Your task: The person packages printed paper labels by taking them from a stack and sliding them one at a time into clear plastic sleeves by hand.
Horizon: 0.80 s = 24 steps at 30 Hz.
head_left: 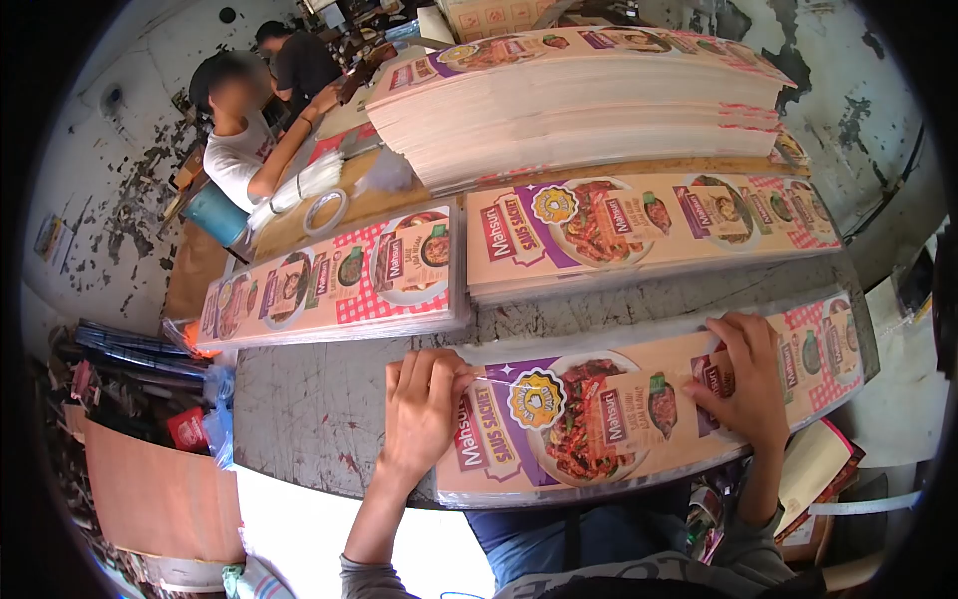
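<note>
A long printed banner in clear plastic (509, 439) lies across the front of the grey worktop, showing a "Saus Sachet" label and food pictures. At its upper left corner my left hand (424, 404) is closed, with thumb and fingers pinching the edge of the clear plastic. My right hand (743, 384) rests on the banner's right half, fingers spread and bent over the print, holding nothing. Behind it sit two stacks of similar wrapped banners, a left stack (344, 275) and a right stack (649, 215).
A tall pile of printed sheets (579, 120) stands at the back. A tape roll (324, 212) and a white bundle (299, 190) lie left of it. Two people sit at the upper left, one in a white shirt (235, 160). The worktop (299, 419) ends at the front left.
</note>
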Available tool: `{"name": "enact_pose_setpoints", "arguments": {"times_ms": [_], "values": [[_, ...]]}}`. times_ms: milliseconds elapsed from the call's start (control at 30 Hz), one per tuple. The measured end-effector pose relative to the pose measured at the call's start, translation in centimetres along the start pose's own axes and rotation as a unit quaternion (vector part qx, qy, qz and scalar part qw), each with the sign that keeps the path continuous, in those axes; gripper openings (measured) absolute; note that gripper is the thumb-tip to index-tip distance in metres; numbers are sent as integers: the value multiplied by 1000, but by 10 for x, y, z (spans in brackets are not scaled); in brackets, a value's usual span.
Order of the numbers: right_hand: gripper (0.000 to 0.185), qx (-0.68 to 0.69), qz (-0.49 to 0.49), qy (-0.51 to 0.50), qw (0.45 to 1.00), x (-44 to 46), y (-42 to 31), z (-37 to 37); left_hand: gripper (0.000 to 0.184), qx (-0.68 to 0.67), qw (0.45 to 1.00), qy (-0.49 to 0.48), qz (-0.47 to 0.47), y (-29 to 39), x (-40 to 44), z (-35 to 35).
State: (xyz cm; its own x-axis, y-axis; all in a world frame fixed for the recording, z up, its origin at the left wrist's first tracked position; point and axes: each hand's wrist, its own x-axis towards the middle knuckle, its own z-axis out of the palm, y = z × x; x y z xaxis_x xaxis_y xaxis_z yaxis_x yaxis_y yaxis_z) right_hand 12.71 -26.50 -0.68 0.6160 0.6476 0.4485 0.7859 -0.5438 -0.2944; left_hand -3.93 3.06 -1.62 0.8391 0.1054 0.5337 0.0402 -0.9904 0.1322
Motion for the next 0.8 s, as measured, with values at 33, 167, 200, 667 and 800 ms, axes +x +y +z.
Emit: {"name": "enact_pose_setpoints", "arguments": {"times_ms": [33, 167, 200, 667, 800], "values": [[67, -5, -2, 1, 1000, 0, 0, 0, 15, 3, 1000, 1, -1, 0, 0, 1], [65, -33, -32, 11, 999, 0, 1, -1, 16, -1, 1000, 4, -8, 1, 1, 2], [64, -26, -25, 11, 999, 0, -1, -1, 16, -2, 1000, 4, -9, 1, 1, 2], [58, 11, 10, -14, 1000, -1, 3, 3, 15, -23, 999, -3, -26, 3, 2, 3], [65, 14, 5, -30, 999, -4, 10, 1, 14, -20, 999, -11, -39, 3, 2, 4]]}}
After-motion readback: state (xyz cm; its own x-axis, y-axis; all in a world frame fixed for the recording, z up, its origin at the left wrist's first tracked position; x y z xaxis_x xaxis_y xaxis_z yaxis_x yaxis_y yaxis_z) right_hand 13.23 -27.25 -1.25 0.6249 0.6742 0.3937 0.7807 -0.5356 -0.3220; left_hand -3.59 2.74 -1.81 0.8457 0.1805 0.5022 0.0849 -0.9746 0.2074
